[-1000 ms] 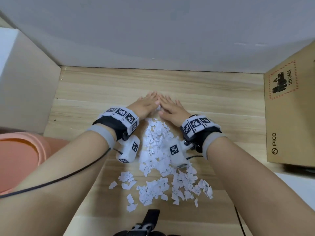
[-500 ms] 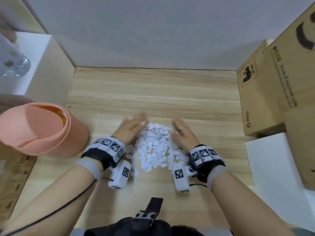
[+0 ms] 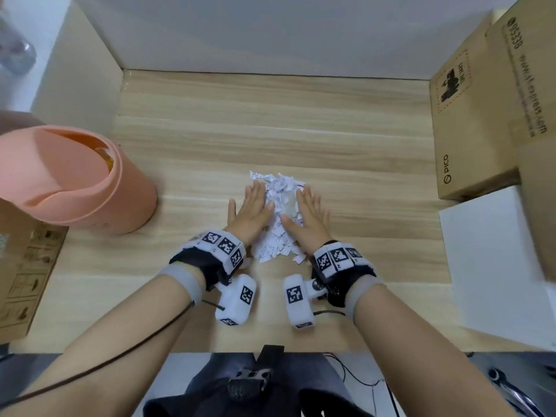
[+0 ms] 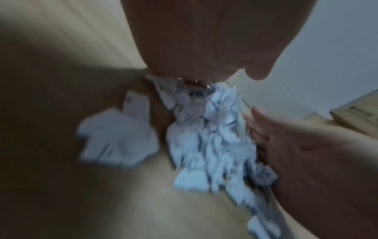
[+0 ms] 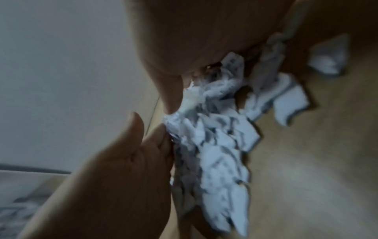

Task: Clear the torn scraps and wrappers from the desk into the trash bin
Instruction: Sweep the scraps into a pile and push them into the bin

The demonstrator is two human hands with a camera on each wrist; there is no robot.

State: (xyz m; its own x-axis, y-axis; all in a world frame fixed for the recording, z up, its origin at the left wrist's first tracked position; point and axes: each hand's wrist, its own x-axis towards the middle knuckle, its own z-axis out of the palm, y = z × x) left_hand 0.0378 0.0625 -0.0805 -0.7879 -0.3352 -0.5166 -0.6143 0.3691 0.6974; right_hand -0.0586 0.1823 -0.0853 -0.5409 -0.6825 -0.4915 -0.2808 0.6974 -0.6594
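Note:
A heap of white torn paper scraps (image 3: 281, 206) lies mid-desk, squeezed into a narrow ridge. My left hand (image 3: 251, 206) presses its left side with straight fingers. From the other side, my right hand (image 3: 310, 210) presses likewise. The blurred left wrist view has my left hand (image 4: 204, 40) at the top, the scraps (image 4: 214, 137) below it and my right hand (image 4: 306, 153) opposite. In the right wrist view my right hand (image 5: 194, 32) and left hand (image 5: 122, 161) flank the scraps (image 5: 214, 145). The peach trash bin (image 3: 90, 188) stands at the desk's left edge.
Cardboard boxes (image 3: 475, 115) are stacked along the right edge, with a white box (image 3: 487, 260) in front of them. Another cardboard box (image 3: 27, 266) sits low on the left beside the bin. A few loose scraps (image 3: 296, 258) lie near my right wrist.
The scraps, spread out a second ago, have been raked together. Both hands have closed in from each side, so the heap is narrower and taller.

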